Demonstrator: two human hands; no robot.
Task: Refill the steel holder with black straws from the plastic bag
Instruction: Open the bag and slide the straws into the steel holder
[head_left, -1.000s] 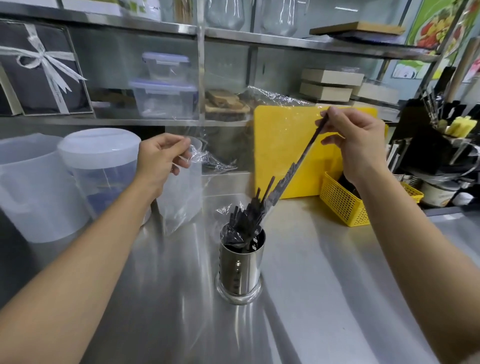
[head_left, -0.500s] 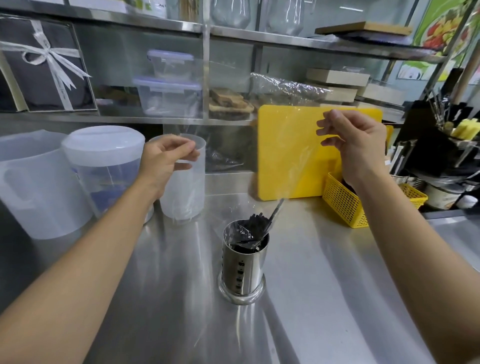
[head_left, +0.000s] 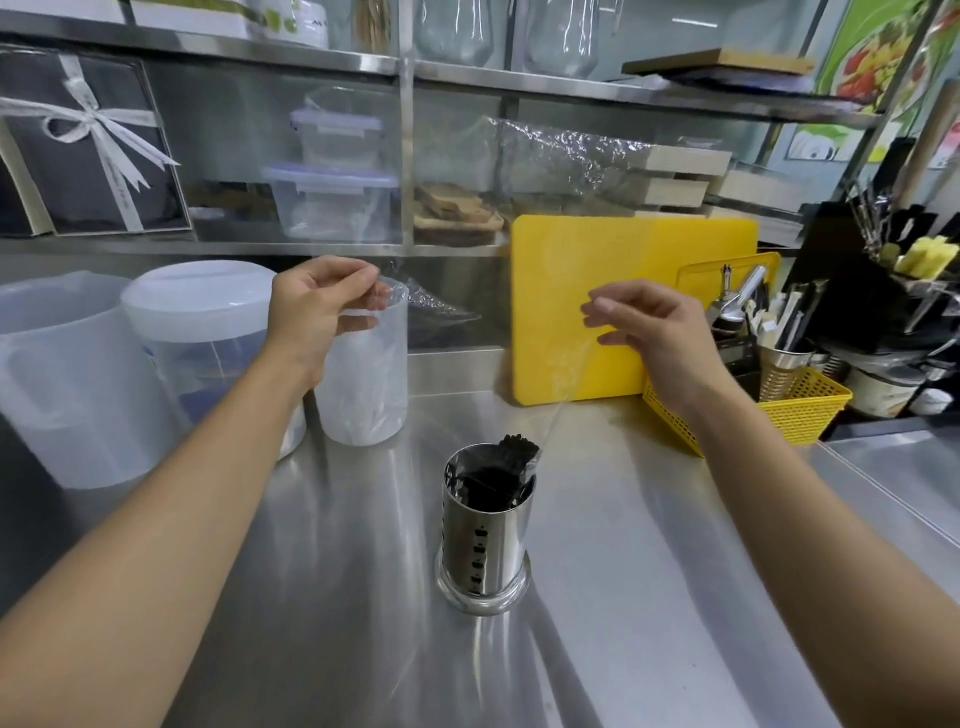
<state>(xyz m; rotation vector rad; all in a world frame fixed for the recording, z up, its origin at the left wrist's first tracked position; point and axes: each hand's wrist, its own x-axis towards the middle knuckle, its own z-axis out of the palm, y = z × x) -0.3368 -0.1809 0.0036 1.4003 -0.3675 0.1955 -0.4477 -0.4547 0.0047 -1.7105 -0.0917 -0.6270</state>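
Observation:
The perforated steel holder (head_left: 485, 545) stands upright in the middle of the steel counter. Black straws (head_left: 501, 475) fill it, and a small bunch leans at its right rim. The clear plastic bag (head_left: 560, 397) stretches thin and nearly invisible from the holder's mouth up to both hands. My left hand (head_left: 317, 312) pinches one edge of the bag, up and left of the holder. At about the same height, my right hand (head_left: 657, 332) pinches the other edge in front of the yellow board.
Two white plastic jugs (head_left: 202, 332) and a translucent tub (head_left: 363, 384) stand at the left. A yellow cutting board (head_left: 623, 270) leans on the back wall. A yellow basket (head_left: 795, 410) with utensils sits at the right. Shelves with boxes run behind.
The straws slid out of the bag into the holder. My right hand came down and slightly left with the emptied bag, while my left hand stayed about where it was.

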